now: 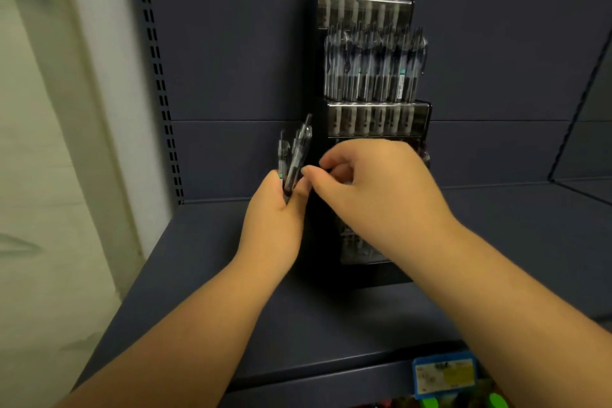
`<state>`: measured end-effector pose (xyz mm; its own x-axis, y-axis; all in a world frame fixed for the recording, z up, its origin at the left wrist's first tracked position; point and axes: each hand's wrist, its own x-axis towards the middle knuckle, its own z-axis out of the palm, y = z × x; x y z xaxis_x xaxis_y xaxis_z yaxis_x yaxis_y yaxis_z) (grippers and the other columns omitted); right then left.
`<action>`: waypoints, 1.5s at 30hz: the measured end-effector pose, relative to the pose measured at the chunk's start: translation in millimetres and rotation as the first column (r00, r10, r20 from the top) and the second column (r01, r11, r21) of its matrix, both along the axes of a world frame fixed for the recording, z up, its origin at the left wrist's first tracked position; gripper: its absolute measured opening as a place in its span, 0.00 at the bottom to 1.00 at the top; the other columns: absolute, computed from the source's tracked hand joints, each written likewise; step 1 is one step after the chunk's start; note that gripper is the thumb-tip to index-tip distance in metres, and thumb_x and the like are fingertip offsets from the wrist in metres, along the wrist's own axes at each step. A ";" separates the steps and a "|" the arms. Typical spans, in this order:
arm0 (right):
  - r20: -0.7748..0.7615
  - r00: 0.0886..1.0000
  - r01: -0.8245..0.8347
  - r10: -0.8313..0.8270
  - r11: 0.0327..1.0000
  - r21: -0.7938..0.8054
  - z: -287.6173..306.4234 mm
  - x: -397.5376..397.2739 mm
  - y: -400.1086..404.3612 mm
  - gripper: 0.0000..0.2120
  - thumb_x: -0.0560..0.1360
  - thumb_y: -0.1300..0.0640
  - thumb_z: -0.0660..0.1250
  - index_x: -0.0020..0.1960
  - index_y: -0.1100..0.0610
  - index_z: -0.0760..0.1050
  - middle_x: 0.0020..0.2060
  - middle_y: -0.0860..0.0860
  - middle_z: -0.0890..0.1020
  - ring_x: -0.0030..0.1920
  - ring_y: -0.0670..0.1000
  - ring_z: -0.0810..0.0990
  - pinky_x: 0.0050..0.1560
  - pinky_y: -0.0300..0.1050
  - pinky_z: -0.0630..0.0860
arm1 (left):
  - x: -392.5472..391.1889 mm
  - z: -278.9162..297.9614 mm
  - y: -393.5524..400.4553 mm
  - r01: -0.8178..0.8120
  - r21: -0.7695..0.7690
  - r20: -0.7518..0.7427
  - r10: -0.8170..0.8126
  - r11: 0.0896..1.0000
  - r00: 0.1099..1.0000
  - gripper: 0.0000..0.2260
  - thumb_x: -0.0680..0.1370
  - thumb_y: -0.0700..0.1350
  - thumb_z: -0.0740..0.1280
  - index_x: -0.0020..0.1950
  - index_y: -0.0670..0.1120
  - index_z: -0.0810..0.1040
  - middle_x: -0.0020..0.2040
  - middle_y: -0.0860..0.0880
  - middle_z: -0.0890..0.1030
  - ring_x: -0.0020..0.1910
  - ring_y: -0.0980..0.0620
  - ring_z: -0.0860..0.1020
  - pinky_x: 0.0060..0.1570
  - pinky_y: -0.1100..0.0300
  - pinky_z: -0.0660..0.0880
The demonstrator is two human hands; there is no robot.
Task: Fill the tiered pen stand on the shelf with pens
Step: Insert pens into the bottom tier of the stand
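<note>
A black tiered pen stand stands upright on the dark shelf against the back panel. Its top and middle tiers hold rows of clear-barrelled pens. My left hand grips a small bunch of pens, tips down, just left of the stand. My right hand is in front of the lowest tier with thumb and fingers pinched near the bunch. Whether it holds a pen is hidden by the fingers. The lowest tier is mostly covered by this hand.
A slotted shelf upright runs down the left side, with a pale wall beyond it. A blue price-label holder sits on the shelf's front edge at lower right. A shelf divider edge slants at far right.
</note>
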<state>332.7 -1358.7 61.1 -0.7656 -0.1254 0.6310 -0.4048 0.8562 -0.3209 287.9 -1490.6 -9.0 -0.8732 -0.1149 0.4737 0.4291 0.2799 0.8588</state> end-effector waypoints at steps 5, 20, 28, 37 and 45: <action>-0.013 0.999 -0.045 0.044 0.994 -0.096 1.1 -13.0 -11.5 0.14 0.78 0.41 0.68 0.40 0.50 0.79 0.32 0.44 0.81 0.35 0.42 0.79 0.36 0.38 0.75 | 2.4 -0.2 -0.6 0.023 -0.024 -0.011 -0.024 0.999 1.000 0.06 0.82 0.53 0.63 0.48 0.53 0.75 0.38 0.52 0.80 0.34 0.57 0.77 0.33 0.59 0.73; -0.347 0.935 -0.113 -0.067 0.873 -0.474 43.9 4.3 71.7 0.13 0.79 0.44 0.67 0.45 0.53 0.82 0.30 0.47 0.81 0.30 0.45 0.76 0.34 0.41 0.73 | -5.6 -2.1 -2.2 -0.043 -0.051 -0.047 0.040 0.998 0.998 0.13 0.82 0.54 0.62 0.45 0.45 0.71 0.36 0.49 0.73 0.34 0.53 0.72 0.36 0.57 0.74; -0.211 0.973 0.016 -0.096 0.936 -0.353 9.1 -4.6 81.5 0.12 0.81 0.46 0.66 0.42 0.52 0.78 0.34 0.46 0.80 0.35 0.47 0.78 0.37 0.44 0.73 | -5.3 -0.3 -3.1 -0.042 -0.042 -0.007 0.041 0.998 0.999 0.19 0.82 0.56 0.62 0.48 0.38 0.69 0.38 0.43 0.71 0.36 0.47 0.69 0.40 0.39 0.74; 0.001 0.992 0.124 -0.124 0.991 -0.057 2.9 -10.2 72.2 0.18 0.81 0.44 0.65 0.39 0.56 0.75 0.31 0.50 0.78 0.33 0.49 0.76 0.31 0.42 0.69 | -3.3 -1.4 -4.2 -0.063 -0.081 -0.017 0.061 0.995 0.998 0.15 0.82 0.54 0.63 0.50 0.42 0.73 0.39 0.42 0.74 0.35 0.53 0.70 0.41 0.44 0.75; 0.127 0.980 0.148 -0.155 0.987 0.060 6.4 -17.3 64.8 0.14 0.79 0.43 0.68 0.46 0.54 0.79 0.38 0.49 0.83 0.36 0.46 0.79 0.35 0.41 0.74 | -4.1 -1.8 -4.1 -0.071 -0.086 0.009 0.072 0.994 0.997 0.16 0.82 0.54 0.63 0.49 0.39 0.71 0.36 0.46 0.70 0.35 0.51 0.69 0.43 0.41 0.74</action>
<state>315.4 -1293.9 67.5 -0.8537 -0.0307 0.5199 -0.2266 0.9207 -0.3178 283.8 -1494.7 -10.8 -0.8700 -0.1364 0.4739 0.3951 0.3823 0.8353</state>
